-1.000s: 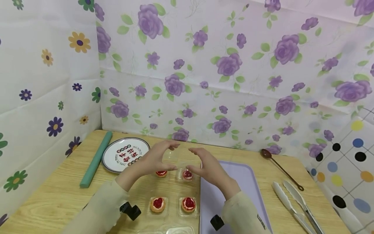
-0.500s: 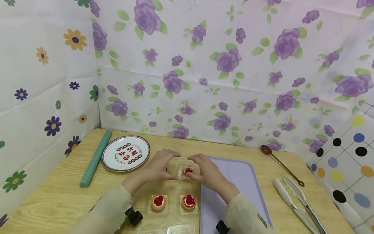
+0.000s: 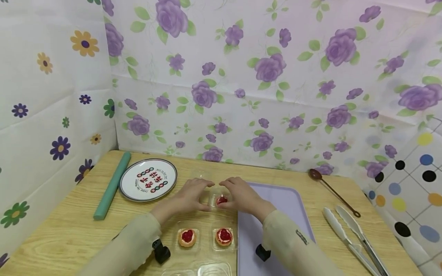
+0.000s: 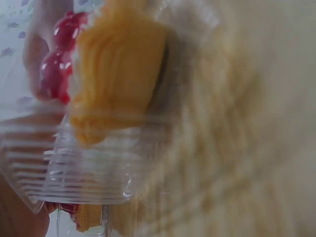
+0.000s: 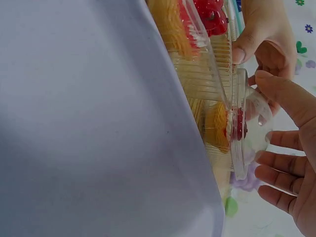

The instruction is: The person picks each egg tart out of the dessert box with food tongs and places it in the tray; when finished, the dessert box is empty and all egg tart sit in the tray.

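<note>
My left hand point(image 3: 189, 195) and right hand point(image 3: 243, 195) face each other, curved around a small red-topped tart point(image 3: 221, 201) in a clear plastic box. A clear domed lid point(image 5: 258, 116) sits over this tart in the right wrist view. Thumb and fingers of my right hand grip the lid at one side, while my left thumb point(image 5: 240, 53) is at its other side. Nearer me are two more tarts, one on the left point(image 3: 187, 238) and one on the right point(image 3: 224, 237), in uncovered clear boxes. The left wrist view shows a tart point(image 4: 121, 69) up close, blurred.
A lilac tray point(image 3: 277, 195) lies right of the boxes. Tongs point(image 3: 355, 242) and a brown long-handled spoon point(image 3: 335, 193) lie farther right. At left are a white plate point(image 3: 146, 193) and a green roll point(image 3: 113, 186). Clear plastic pieces point(image 3: 214, 269) lie at the front edge of view.
Both hands have come down around the far right tart, keeping their facing pose. My head view has shifted slightly. The nearer tarts, plate and tongs stay where they were.
</note>
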Demonstrator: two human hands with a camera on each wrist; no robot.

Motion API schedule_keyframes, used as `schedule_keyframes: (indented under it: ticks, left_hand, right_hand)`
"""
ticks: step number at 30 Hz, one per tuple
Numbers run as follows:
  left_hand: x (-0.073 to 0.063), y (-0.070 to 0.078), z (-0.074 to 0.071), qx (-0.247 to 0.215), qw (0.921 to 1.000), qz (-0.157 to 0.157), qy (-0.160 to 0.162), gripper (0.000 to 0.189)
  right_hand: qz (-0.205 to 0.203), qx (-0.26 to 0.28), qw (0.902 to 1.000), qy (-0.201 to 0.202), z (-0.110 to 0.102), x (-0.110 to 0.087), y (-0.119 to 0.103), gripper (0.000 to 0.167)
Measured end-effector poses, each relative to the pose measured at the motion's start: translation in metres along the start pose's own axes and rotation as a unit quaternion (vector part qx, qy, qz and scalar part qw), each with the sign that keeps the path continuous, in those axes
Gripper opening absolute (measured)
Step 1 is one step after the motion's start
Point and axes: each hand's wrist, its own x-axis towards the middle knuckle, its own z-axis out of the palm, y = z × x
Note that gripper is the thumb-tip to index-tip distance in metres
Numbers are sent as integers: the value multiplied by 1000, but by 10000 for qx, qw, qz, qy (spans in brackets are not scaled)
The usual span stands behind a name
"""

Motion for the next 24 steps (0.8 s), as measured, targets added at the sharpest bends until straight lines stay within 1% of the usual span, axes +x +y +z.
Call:
schedule_keyframes:
  ticks: [3, 6, 11, 17, 24]
  left_hand:
    - [2, 2, 0, 11, 10000, -23, -31, 78]
    - [3, 4, 0, 95, 9999, -35, -45, 77]
    - [5, 4, 0, 266, 9996, -13, -22, 77]
    - [6, 2, 3, 398, 9992, 40, 3, 78]
    - [6, 2, 3, 582, 9983, 47, 18, 79]
  right_hand:
    - [-87, -399, 9990, -154, 0, 6, -1, 81]
    - [-184, -712, 9969, -265, 0, 10, -3, 80]
    - [-195, -955, 9945, -384, 0, 12, -3, 76]
    - [-176, -895, 9948, -443, 1, 11, -2, 77]
    - [-268, -811, 9954, -426, -2, 9, -3, 75]
